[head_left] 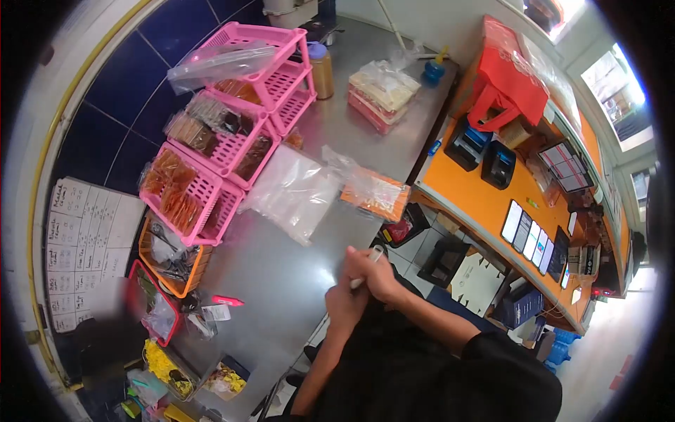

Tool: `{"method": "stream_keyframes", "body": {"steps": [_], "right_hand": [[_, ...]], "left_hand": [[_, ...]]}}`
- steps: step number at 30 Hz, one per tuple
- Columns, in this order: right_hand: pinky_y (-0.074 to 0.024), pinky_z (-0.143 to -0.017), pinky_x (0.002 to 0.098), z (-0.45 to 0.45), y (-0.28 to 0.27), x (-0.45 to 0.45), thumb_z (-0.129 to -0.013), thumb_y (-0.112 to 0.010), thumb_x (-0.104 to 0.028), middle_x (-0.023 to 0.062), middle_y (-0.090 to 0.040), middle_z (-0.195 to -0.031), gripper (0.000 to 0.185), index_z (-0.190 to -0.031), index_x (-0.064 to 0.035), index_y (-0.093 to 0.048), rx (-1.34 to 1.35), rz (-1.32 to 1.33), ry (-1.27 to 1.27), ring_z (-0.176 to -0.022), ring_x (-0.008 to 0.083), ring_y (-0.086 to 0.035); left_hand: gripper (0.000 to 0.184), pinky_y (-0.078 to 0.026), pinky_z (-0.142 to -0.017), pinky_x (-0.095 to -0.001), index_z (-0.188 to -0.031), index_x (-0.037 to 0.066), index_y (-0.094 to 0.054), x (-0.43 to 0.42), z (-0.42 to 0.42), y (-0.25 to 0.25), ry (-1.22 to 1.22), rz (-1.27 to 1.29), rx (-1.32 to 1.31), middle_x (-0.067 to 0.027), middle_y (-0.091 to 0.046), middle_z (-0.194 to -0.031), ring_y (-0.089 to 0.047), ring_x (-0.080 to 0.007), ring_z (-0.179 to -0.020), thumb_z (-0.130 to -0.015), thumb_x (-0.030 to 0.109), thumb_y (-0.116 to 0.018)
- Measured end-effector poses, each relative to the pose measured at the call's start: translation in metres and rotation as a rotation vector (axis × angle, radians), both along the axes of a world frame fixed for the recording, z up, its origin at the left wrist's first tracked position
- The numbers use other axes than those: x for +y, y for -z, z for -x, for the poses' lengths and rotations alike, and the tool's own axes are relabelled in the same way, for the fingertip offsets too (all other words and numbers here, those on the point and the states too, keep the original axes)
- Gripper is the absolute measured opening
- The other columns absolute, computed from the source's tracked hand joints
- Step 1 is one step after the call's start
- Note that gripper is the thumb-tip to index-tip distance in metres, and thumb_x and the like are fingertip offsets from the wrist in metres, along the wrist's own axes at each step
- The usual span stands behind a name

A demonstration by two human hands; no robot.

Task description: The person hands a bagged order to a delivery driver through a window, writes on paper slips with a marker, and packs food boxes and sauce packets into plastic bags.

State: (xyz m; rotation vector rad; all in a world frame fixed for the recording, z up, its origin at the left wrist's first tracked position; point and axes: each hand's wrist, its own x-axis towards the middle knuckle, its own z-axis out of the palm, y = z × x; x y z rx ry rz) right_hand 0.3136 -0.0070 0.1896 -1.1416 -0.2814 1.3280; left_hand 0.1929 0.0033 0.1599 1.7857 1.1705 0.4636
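My two hands are clasped together above the near edge of the steel counter (271, 281). My right hand (376, 274) is closed round a slim whitish object (377, 253), perhaps a pen; its end shows past the fingers, and the rest is mostly hidden. Pressed against it, my left hand (343, 304) is closed too, and whether it also grips the object is hidden. Beyond the hands lie an orange packet (376, 195) in clear plastic and a stack of clear plastic bags (295, 193).
Pink baskets (228, 144) with bagged food stand along the tiled wall, beside an orange basket (191, 285) of utensils. A pink marker (228, 300) lies nearer. Wrapped food packs (383, 95) sit farther back. On the right, an orange desk (457, 179) holds several phones and black devices.
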Motion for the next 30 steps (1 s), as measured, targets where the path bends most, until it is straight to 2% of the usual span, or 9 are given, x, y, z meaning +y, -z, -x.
{"method": "stream_keyframes", "body": {"steps": [4,7,9,11,15,17,20,25,30], "right_hand": [[-0.0283,-0.057,0.0317,-0.104,-0.057,-0.018,-0.098,-0.055,-0.024,-0.0039,-0.03,-0.058,0.044,-0.06,-0.016,-0.035,0.055,-0.332,0.413,-0.054,0.0132,-0.031],[-0.0391,-0.063,0.0316,-0.22,-0.069,-0.05,-0.109,-0.035,-0.039,0.0015,-0.04,-0.065,0.047,-0.073,-0.0113,-0.047,-0.086,-0.573,0.192,-0.059,0.0133,-0.036],[-0.0394,-0.061,0.0297,-0.242,-0.094,-0.045,-0.106,-0.037,-0.05,0.0006,-0.045,-0.07,0.052,-0.079,-0.0086,-0.051,-0.154,-0.255,0.474,-0.063,0.0133,-0.042],[-0.0399,-0.056,0.0249,-0.285,-0.054,-0.052,-0.102,-0.037,-0.062,-0.0008,-0.05,-0.075,0.063,-0.098,-0.0044,-0.061,-0.121,-0.285,0.403,-0.064,0.0092,-0.045],[-0.0398,-0.053,0.0162,-0.292,-0.007,-0.045,-0.098,-0.037,-0.069,-0.0003,-0.059,-0.089,0.083,-0.127,0.0048,-0.06,-0.106,-0.225,0.401,-0.067,0.0051,-0.052],[-0.0459,-0.063,0.02,-0.275,0.008,-0.028,-0.101,-0.044,-0.059,0.0021,-0.061,-0.093,0.067,-0.122,0.0027,-0.062,-0.032,-0.167,0.466,-0.075,0.0094,-0.058],[-0.0455,-0.069,0.0226,-0.244,0.009,0.002,-0.104,-0.049,-0.048,0.0033,-0.061,-0.093,0.05,-0.114,-0.0008,-0.063,0.065,-0.066,0.384,-0.079,0.0113,-0.057],[-0.0485,-0.073,0.0257,-0.227,0.033,0.038,-0.102,-0.06,-0.03,0.0036,-0.06,-0.093,0.025,-0.101,-0.0046,-0.061,0.053,-0.246,-0.17,-0.081,0.0127,-0.059],[-0.049,-0.07,0.0261,-0.12,-0.041,0.082,-0.091,-0.072,-0.013,0.0038,-0.06,-0.085,0.015,-0.093,-0.0015,-0.061,-0.556,-0.327,-0.775,-0.078,0.0104,-0.059]], "left_hand": [[0.036,-0.044,-0.055,-0.0344,-0.072,0.001,-0.057,-0.038,-0.03,0.023,0.108,0.2,0.012,-0.0137,-0.06,-0.065,-0.054,-0.0216,-0.055,-0.086,0.027,-0.078],[0.017,-0.047,-0.06,-0.032,-0.103,0.002,-0.064,-0.034,-0.065,-0.011,0.136,0.166,-0.302,-0.0122,-0.065,-0.072,-0.066,-0.0231,-0.064,-0.097,0.018,-0.064],[0.024,-0.052,-0.068,-0.0357,-0.12,0.002,-0.058,0.001,-0.104,-0.074,0.351,0.28,-0.199,-0.0148,-0.068,-0.085,-0.07,-0.0299,-0.077,-0.098,0.013,-0.058],[0.034,-0.053,-0.085,-0.0394,-0.132,0.005,-0.057,0.039,-0.154,-0.074,0.411,-0.261,-0.345,-0.0191,-0.067,-0.112,-0.067,-0.0313,-0.1,-0.098,0.005,-0.052],[0.025,-0.048,-0.098,-0.0522,-0.116,0.0,-0.061,0.152,-0.195,0.018,0.097,-0.815,0.162,-0.0173,-0.064,-0.122,-0.062,-0.039,-0.112,-0.095,0.009,-0.049],[0.029,-0.052,-0.09,-0.0547,-0.12,-0.001,-0.058,0.151,-0.178,0.033,0.294,-0.182,0.705,-0.0204,-0.063,-0.124,-0.064,-0.0389,-0.11,-0.097,0.012,-0.046],[0.046,-0.056,-0.089,-0.0534,-0.141,0.0,-0.041,0.109,-0.141,0.1,0.173,-0.398,0.394,-0.0286,-0.033,-0.154,-0.065,-0.046,-0.105,-0.095,0.005,-0.043],[0.055,-0.053,-0.079,-0.0403,-0.146,0.001,-0.034,0.063,-0.053,0.033,-0.368,-0.178,-0.02,-0.0196,-0.065,-0.114,-0.067,-0.0335,-0.09,-0.094,0.002,-0.053],[0.108,-0.04,-0.067,-0.0255,-0.155,0.008,0.007,0.01,0.012,-0.012,-0.451,-0.113,-0.326,-0.0018,-0.048,-0.076,-0.044,-0.0103,-0.065,-0.081,-0.003,-0.071]]}}
